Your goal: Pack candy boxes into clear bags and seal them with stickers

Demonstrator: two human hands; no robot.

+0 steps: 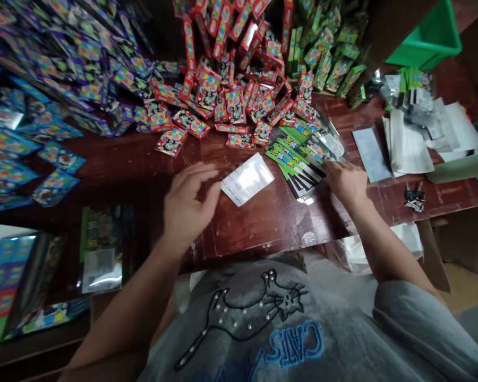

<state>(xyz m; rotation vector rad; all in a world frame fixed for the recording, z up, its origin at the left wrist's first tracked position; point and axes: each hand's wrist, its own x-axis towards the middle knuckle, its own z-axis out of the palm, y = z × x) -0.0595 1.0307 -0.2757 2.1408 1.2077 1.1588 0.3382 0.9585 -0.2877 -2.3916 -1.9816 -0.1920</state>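
On the dark red table [258,228] lies a small white packet with printed lines [247,179]. My left hand [191,204] hovers at its left side, fingers apart and curved, with nothing in them. To the right, a fan of green and black printed packets [298,159] is spread out. My right hand [347,183] reaches to the right edge of that fan. Its fingers are bent down together at the packets' edge, and their tips are hidden, so what they pinch does not show clearly.
Small red boxes [235,103] are heaped at the back middle, purple boxes [83,63] and blue boxes [8,154] at the left, green boxes [338,69] behind. A green bin [426,42], keys [415,197], a clear sleeve [371,154] and papers [410,143] are at right.
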